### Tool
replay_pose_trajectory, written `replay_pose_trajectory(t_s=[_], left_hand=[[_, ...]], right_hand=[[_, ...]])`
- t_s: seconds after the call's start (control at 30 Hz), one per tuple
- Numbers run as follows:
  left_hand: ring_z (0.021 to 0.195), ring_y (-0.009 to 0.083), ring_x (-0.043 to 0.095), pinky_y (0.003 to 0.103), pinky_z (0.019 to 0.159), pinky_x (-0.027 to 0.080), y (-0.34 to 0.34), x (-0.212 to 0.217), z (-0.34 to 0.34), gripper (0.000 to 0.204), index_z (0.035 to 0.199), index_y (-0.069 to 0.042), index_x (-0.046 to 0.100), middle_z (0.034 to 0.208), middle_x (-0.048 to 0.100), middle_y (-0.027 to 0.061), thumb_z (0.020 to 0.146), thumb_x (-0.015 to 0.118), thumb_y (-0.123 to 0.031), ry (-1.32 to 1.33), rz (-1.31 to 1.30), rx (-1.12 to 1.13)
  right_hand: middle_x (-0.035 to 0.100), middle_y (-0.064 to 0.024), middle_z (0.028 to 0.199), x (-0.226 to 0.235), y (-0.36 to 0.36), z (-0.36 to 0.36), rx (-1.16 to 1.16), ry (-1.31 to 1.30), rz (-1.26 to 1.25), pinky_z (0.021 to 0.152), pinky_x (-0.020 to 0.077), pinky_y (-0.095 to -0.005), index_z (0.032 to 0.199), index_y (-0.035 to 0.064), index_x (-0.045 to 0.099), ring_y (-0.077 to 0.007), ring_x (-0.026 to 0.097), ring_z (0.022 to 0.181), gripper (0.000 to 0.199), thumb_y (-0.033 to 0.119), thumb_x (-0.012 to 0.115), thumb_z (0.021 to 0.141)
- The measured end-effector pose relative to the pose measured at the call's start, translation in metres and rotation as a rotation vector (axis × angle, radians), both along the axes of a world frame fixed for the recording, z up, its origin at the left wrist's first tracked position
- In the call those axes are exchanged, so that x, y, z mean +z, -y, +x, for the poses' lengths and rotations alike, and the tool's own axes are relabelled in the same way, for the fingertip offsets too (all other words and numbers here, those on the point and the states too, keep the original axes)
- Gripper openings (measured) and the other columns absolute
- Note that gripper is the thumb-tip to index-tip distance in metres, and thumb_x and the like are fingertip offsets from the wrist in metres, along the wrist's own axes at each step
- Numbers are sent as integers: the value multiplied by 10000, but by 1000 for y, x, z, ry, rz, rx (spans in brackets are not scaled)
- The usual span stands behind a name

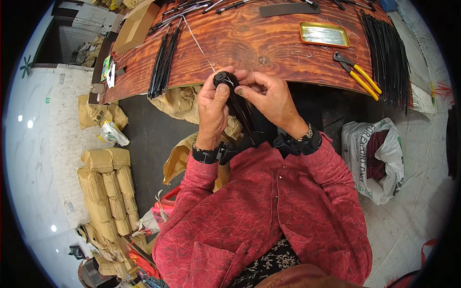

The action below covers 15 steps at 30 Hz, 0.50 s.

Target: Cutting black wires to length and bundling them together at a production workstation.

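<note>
Just over the table's near edge, my left hand [212, 113] is closed round a black round hub [221, 77], thumb on its side. Thin dark ribs [238, 113] hang down from the hub towards my lap, like part of an umbrella frame. A fine silvery wire [229, 81] crosses the top of the hub. My right hand [273, 101] is beside it on the right, thumb and fingers pinched at the wire's end; the fingertips partly hide what they grip. Beyond my left hand a thin pale strand [194, 38] runs back across the table.
On the wooden table [225, 43] lie black rib bundles left [163, 62] and right [384, 53], a yellow-rimmed tray [301, 32] of thin wires, and yellow-handled pincers [365, 81]. A cardboard box [137, 26] stands at far left. A white sack [355, 158] sits on the floor, right.
</note>
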<state>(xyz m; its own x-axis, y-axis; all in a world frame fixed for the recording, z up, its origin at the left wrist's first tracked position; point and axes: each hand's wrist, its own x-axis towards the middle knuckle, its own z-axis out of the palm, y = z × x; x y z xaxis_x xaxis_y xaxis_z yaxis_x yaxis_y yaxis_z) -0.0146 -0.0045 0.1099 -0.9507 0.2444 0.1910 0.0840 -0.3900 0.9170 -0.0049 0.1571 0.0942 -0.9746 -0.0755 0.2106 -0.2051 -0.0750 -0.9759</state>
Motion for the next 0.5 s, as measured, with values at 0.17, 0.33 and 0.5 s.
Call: replay_pose_trajectory(t_s=[0.17, 0.33, 0.5], left_hand=[[1117, 243, 627, 358, 989, 498, -3, 1, 1, 507, 1319, 45, 494, 1222, 635, 204, 948, 663, -256, 7, -1, 8], [1157, 250, 609, 363, 1009, 484, -8, 4, 3, 508, 1331, 51, 487, 1253, 620, 202, 951, 659, -238, 23, 12, 25], [1187, 262, 594, 372, 1037, 462, -11, 2, 4, 503, 1346, 54, 479, 1287, 603, 207, 954, 651, -210, -18, -16, 61]], right_hand=[[686, -37, 847, 3, 2, 3, -82, -59, 96, 620, 490, -229, 941, -19, 669, -57, 611, 716, 147, 61, 746, 844], [652, -57, 797, 10, 9, 8, -226, -185, 160, 582, 490, -254, 884, -4, 652, -109, 633, 661, 140, 45, 759, 808], [611, -90, 771, 17, 12, 14, -369, -319, 340, 555, 488, -316, 817, 17, 619, -235, 643, 642, 146, 31, 755, 767]])
